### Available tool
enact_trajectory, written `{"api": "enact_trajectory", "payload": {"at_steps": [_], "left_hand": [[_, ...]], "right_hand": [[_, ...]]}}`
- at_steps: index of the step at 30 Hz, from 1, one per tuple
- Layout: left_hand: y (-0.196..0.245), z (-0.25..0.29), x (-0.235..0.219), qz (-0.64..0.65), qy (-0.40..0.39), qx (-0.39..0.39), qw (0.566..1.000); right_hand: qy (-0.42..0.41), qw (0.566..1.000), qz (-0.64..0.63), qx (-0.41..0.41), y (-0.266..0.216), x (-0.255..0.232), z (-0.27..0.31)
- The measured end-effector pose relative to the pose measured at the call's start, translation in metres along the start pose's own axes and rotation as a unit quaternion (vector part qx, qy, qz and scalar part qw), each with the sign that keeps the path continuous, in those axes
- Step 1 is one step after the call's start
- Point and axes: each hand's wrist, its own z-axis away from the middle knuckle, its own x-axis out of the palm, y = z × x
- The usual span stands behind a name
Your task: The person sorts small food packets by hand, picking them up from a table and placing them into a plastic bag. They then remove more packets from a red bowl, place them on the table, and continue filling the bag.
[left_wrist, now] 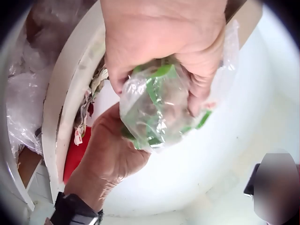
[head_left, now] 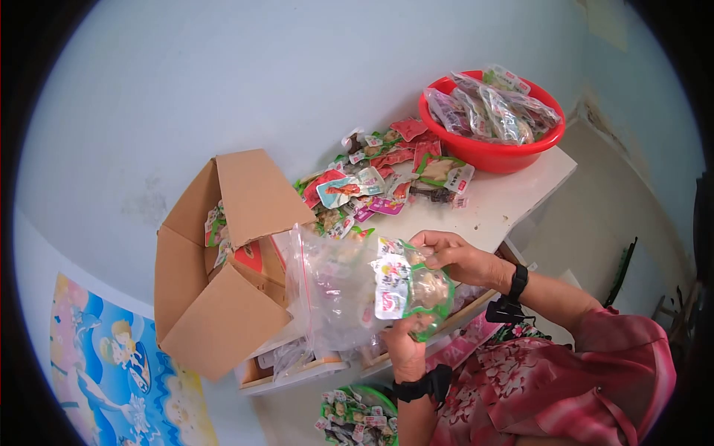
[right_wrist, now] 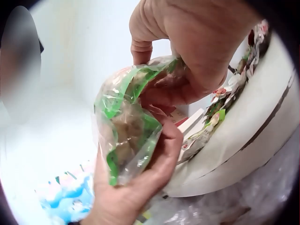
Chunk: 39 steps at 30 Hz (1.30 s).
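Note:
A clear zip bag [head_left: 335, 286] stretches between my hands and the carton, its pinkish zip edge facing the box. At its near end are green-edged snack packets [head_left: 431, 290], one with a white printed label. My right hand [head_left: 457, 259] grips this end from the upper side, thumb and fingers on the plastic. From below, my left hand [head_left: 405, 348] holds the same end. In the left wrist view the left hand [left_wrist: 164, 37] curls over the crinkled plastic, and the right wrist view has the right hand [right_wrist: 197, 47] pinching its top edge.
An open cardboard box [head_left: 193, 275] stands left of the bag, flaps spread. Loose snack packets [head_left: 372, 186] are heaped on the white table [head_left: 513, 189] by the wall. A red basin [head_left: 491, 156] of filled bags stands beyond. Open drawers [head_left: 320, 368] hold clear plastic; a green basin [head_left: 383, 398] of packets sits below.

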Motion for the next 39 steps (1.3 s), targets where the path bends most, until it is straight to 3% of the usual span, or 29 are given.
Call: {"api": "enact_trajectory", "payload": {"at_steps": [2, 6, 9, 11, 14, 17, 19, 23, 25, 26, 28, 29, 32, 33, 36, 37, 39], "left_hand": [[0.011, -0.002, 0.023, -0.009, 0.026, 0.05, 0.998], [0.019, -0.014, 0.035, -0.086, 0.096, 0.119, 0.984], [0.013, -0.014, 0.044, -0.201, 0.128, 0.153, 0.959], [0.008, -0.012, 0.05, -0.159, 0.137, 0.16, 0.964], [0.01, -0.009, 0.048, -0.124, 0.123, 0.122, 0.977], [0.006, -0.008, 0.03, -0.165, 0.035, 0.098, 0.981], [0.003, -0.017, 0.008, -0.307, -0.011, 0.127, 0.943], [0.004, -0.029, 0.011, -0.301, 0.016, 0.149, 0.942], [-0.009, -0.037, 0.012, -0.24, 0.047, 0.182, 0.952], [-0.013, -0.037, 0.018, -0.27, 0.076, 0.2, 0.939], [-0.017, -0.034, 0.043, -0.327, 0.133, 0.237, 0.905], [-0.025, -0.037, 0.034, -0.346, 0.093, 0.286, 0.888], [-0.037, -0.033, 0.04, -0.32, 0.11, 0.302, 0.891], [-0.036, -0.031, 0.043, -0.332, 0.102, 0.304, 0.887], [-0.038, -0.03, 0.036, -0.363, 0.127, 0.293, 0.875], [-0.038, -0.029, 0.039, -0.339, 0.115, 0.283, 0.89], [-0.038, -0.026, 0.05, -0.287, 0.086, 0.262, 0.917]], "right_hand": [[0.022, 0.995, 0.099, -0.006, -0.001, 0.0, -0.001], [0.018, 0.944, 0.311, -0.114, -0.014, 0.021, 0.002], [0.08, 0.871, 0.47, -0.12, -0.014, 0.033, 0.008], [0.125, 0.805, 0.573, -0.095, -0.017, 0.041, 0.012], [0.133, 0.914, 0.384, -0.018, -0.012, 0.02, 0.011], [0.1, 0.973, 0.208, -0.021, -0.016, 0.01, 0.01], [0.081, 0.975, 0.207, -0.023, -0.017, 0.002, 0.009], [0.05, 0.976, 0.203, -0.061, -0.023, -0.007, 0.001], [0.037, 0.949, 0.299, -0.095, -0.02, -0.023, -0.009], [0.029, 0.931, 0.346, -0.11, -0.017, -0.03, -0.014], [0.098, 0.846, 0.507, -0.132, -0.009, -0.035, -0.018], [0.132, 0.791, 0.58, -0.141, -0.004, -0.037, -0.017], [0.266, 0.71, 0.63, -0.168, 0.007, -0.022, 0.003], [0.285, 0.726, 0.599, -0.18, 0.008, -0.018, 0.011], [0.229, 0.814, 0.501, -0.183, 0.023, -0.015, 0.04], [0.183, 0.84, 0.487, -0.154, 0.026, -0.008, 0.052], [0.141, 0.871, 0.433, -0.184, 0.031, 0.014, 0.06]]}}
